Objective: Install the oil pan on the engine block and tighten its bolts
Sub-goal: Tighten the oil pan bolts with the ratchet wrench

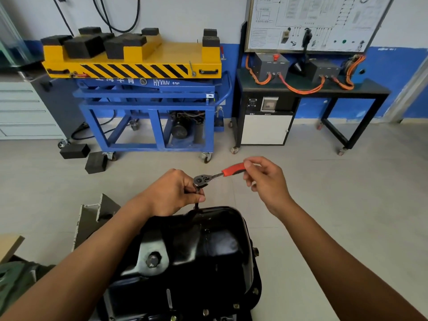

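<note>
A glossy black oil pan (pixel 203 251) sits on the engine block at the bottom centre, with a drain plug (pixel 152 260) on its left face and several bolts (pixel 236 305) along its near flange. A ratchet wrench (pixel 217 176) with a red handle stands over the pan's far edge on a dark extension. My left hand (pixel 173 193) pinches the extension just below the ratchet head. My right hand (pixel 266 179) holds the end of the red handle with fingertips and thumb.
A blue lift cart with a yellow top (pixel 139 66) stands against the far wall. A black bench with boxes and orange cables (pixel 312 89) is on the right. Black blocks (pixel 96 162) lie on the tiled floor. A grey metal bracket (pixel 97 218) stands left of the pan.
</note>
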Demonstrator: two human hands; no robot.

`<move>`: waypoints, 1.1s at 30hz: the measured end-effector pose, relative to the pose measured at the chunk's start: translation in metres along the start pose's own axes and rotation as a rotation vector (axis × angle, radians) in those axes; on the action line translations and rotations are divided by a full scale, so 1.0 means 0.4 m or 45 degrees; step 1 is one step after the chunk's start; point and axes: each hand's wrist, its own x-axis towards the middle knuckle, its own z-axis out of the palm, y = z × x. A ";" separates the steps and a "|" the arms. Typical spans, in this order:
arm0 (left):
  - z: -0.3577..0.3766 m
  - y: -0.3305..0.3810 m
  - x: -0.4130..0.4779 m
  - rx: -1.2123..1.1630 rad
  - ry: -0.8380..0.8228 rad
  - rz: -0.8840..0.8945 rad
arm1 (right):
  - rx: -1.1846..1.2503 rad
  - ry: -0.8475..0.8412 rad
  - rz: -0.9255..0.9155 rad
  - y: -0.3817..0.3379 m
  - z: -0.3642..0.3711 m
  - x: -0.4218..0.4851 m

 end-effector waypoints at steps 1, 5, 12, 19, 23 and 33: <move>-0.002 -0.001 -0.002 -0.007 -0.008 -0.001 | -0.003 -0.028 -0.004 -0.005 0.016 0.023; -0.004 0.003 -0.003 -0.027 -0.041 0.029 | -0.036 -0.141 -0.005 -0.027 0.092 0.108; -0.008 0.004 -0.001 -0.046 -0.060 0.015 | -0.250 -0.435 -0.085 -0.059 0.199 0.189; 0.005 -0.006 -0.016 -0.009 0.095 -0.117 | -0.207 -0.242 -0.064 -0.051 0.112 0.141; 0.009 -0.011 -0.015 -0.072 0.188 -0.216 | -0.063 -0.070 -0.069 -0.033 0.010 0.023; 0.011 -0.002 -0.017 -0.086 0.108 -0.121 | -0.051 -0.007 -0.188 -0.012 -0.038 -0.205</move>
